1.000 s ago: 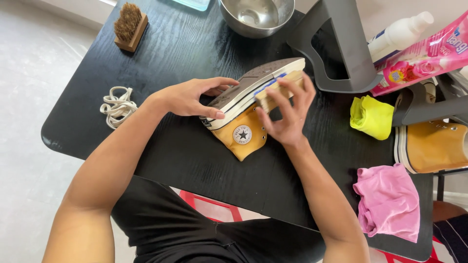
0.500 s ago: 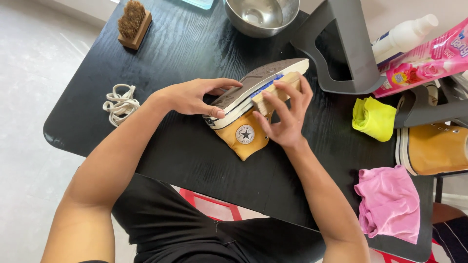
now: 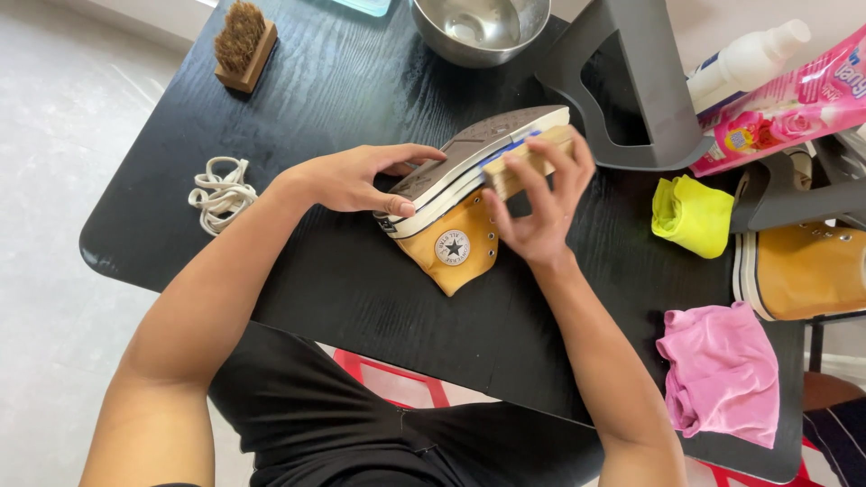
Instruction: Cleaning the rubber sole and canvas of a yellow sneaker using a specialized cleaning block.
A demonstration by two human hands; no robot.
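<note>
Right hand point(image 3: 541, 212) apparently gripping brush point(image 3: 528, 162)

At the table's far right edge we see a pink pouch point(image 3: 794, 113) printed with flowers, lying tilted, and just behind it a white bottle point(image 3: 744, 61) with a blue label. On the yellow shoe's point(image 3: 451, 243) ankle sits a round white patch point(image 3: 453, 248) with a dark star.

Second shoe point(image 3: 807, 271) (cut by right edge)
</note>
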